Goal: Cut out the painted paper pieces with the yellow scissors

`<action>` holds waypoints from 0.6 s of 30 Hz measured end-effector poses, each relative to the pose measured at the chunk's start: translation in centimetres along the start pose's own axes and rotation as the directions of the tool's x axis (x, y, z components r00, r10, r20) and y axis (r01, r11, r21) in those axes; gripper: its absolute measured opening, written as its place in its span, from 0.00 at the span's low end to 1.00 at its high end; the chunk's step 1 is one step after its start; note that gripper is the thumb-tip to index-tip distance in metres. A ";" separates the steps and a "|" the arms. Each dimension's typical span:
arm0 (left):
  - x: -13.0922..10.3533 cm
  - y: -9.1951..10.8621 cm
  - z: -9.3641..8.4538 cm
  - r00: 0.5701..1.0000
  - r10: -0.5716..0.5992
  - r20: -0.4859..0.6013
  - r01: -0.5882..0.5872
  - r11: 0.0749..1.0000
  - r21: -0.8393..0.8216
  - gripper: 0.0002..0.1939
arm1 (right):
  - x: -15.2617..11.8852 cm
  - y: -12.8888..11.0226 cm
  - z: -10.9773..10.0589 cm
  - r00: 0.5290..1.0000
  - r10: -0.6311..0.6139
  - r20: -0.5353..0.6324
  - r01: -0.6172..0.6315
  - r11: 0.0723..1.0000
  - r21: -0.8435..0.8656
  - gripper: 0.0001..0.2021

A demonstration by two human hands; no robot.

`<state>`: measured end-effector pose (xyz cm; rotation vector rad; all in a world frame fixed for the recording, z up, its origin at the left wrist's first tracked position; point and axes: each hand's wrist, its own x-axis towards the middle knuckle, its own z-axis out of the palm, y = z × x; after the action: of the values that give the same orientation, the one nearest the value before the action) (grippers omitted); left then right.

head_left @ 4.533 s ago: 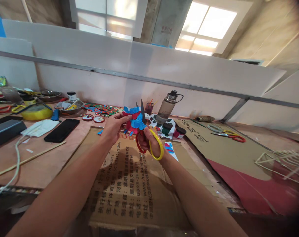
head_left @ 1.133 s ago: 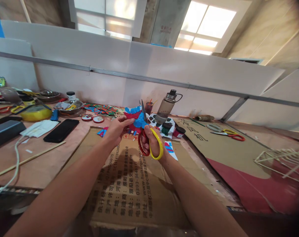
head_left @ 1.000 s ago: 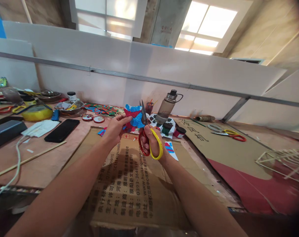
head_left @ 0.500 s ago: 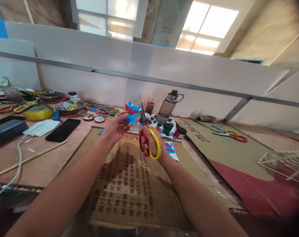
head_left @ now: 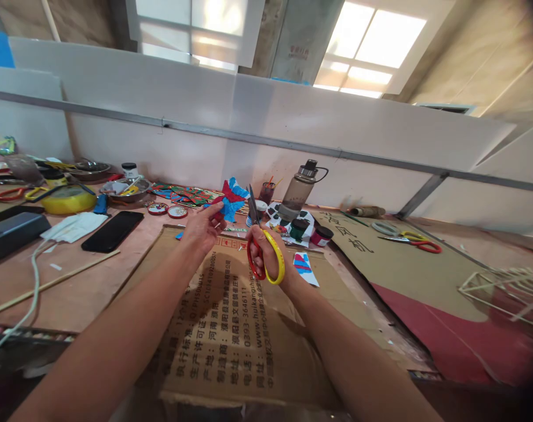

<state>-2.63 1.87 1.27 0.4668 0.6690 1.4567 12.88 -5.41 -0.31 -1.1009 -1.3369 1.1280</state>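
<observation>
My left hand (head_left: 206, 227) pinches a small red and blue painted paper cutout (head_left: 234, 200) by its lower left side, raised above the far end of the cardboard. In my right hand (head_left: 262, 249) are scissors (head_left: 266, 257) with one red and one yellow handle loop. Their dark blades point up and look nearly closed, just right of the cutout and seemingly apart from it. Beneath both hands lies a flattened cardboard sheet (head_left: 222, 351) printed with Chinese text. A white paper piece with red and blue paint (head_left: 305, 268) rests to the right of my right hand.
Behind my hands stand a grey water bottle (head_left: 294, 196) and paint jars (head_left: 322, 236). Painted pieces (head_left: 187, 195) lie at the back. A phone (head_left: 112, 231) and a yellow tape roll (head_left: 68, 200) sit left. Other scissors (head_left: 418, 241) and a stick frame (head_left: 503, 293) are right.
The cutout has turned and tilted in my left hand and shifted slightly left. My right hand has moved the scissors a little left and down, with the blades looking closer together.
</observation>
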 end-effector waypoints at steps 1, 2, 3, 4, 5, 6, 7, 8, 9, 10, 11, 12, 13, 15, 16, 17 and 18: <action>0.2 0.0 -0.1 1.000 0.015 -0.012 -0.015 1.000 -0.014 0.10 | 0.0 0.0 0.1 1.000 0.001 -0.003 -0.001 1.000 -0.003 0.29; 0.3 0.0 -0.1 0.999 0.024 -0.026 -0.025 0.999 -0.027 0.11 | -0.1 0.0 0.2 1.000 0.005 0.001 -0.005 1.000 -0.004 0.29; 0.4 0.0 -0.2 0.999 0.027 -0.040 -0.029 0.999 -0.039 0.11 | -0.2 0.1 0.3 1.000 0.013 0.009 -0.013 1.000 -0.003 0.29; 0.4 0.0 -0.1 0.998 0.023 -0.056 -0.026 0.998 -0.051 0.12 | -0.3 0.1 0.4 1.000 0.022 0.017 -0.022 1.000 -0.003 0.29; 0.3 0.1 -0.1 0.997 0.014 -0.072 -0.019 0.998 -0.065 0.12 | -0.4 0.1 0.5 0.999 0.030 0.025 -0.030 1.000 -0.003 0.29; 0.3 0.2 0.0 0.996 0.003 -0.087 -0.010 0.997 -0.080 0.11 | -0.5 0.1 0.7 0.999 0.035 0.031 -0.035 0.999 -0.004 0.29; 0.2 0.2 0.2 0.995 -0.008 -0.098 -0.001 0.996 -0.095 0.11 | -0.6 0.1 0.7 0.999 0.035 0.034 -0.035 0.999 -0.006 0.29; 0.0 0.2 0.3 0.994 -0.022 -0.103 0.011 0.994 -0.105 0.11 | -0.6 0.1 0.8 0.999 0.030 0.033 -0.030 0.999 -0.010 0.29; -0.1 0.3 0.5 0.995 -0.033 -0.098 0.022 0.993 -0.112 0.11 | -0.7 0.0 0.9 0.999 0.024 0.031 -0.023 1.000 -0.017 0.30; -0.3 0.3 0.6 0.995 -0.042 -0.085 0.032 0.993 -0.114 0.11 | -0.7 0.0 1.0 0.999 0.018 0.033 -0.017 1.000 -0.026 0.30; -0.4 0.3 0.7 0.996 -0.048 -0.069 0.041 0.993 -0.110 0.11 | -0.7 -0.1 1.0 0.999 0.016 0.035 -0.015 0.999 -0.038 0.30; -0.6 0.3 0.8 0.997 -0.050 -0.055 0.044 0.994 -0.103 0.10 | -0.7 -0.1 1.0 0.999 0.020 0.040 -0.018 0.999 -0.051 0.30; -0.7 0.3 0.9 0.998 -0.048 -0.046 0.043 0.994 -0.097 0.10 | -0.7 -0.1 1.1 0.999 0.028 0.044 -0.025 0.998 -0.062 0.30; -0.8 0.2 1.0 0.998 -0.040 -0.054 0.035 0.996 -0.087 0.11 | -0.6 -0.1 1.1 0.998 0.049 0.050 -0.046 0.996 -0.072 0.30; -0.8 0.2 1.0 0.997 -0.036 -0.066 0.031 0.996 -0.081 0.11 | -0.5 0.0 1.2 0.997 0.057 0.052 -0.053 0.996 -0.070 0.30; -0.8 0.2 0.9 0.997 -0.028 -0.076 0.022 0.997 -0.073 0.11 | -0.4 0.0 1.2 0.997 0.063 0.054 -0.059 0.996 -0.063 0.29; -0.8 0.2 0.9 0.997 -0.013 -0.081 0.008 0.998 -0.061 0.12 | -0.4 0.1 1.2 0.996 0.065 0.059 -0.062 0.997 -0.055 0.29</action>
<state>-2.17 1.20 2.16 0.3579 0.6892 1.4886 11.74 -5.80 -0.54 -1.1631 -1.3945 1.1861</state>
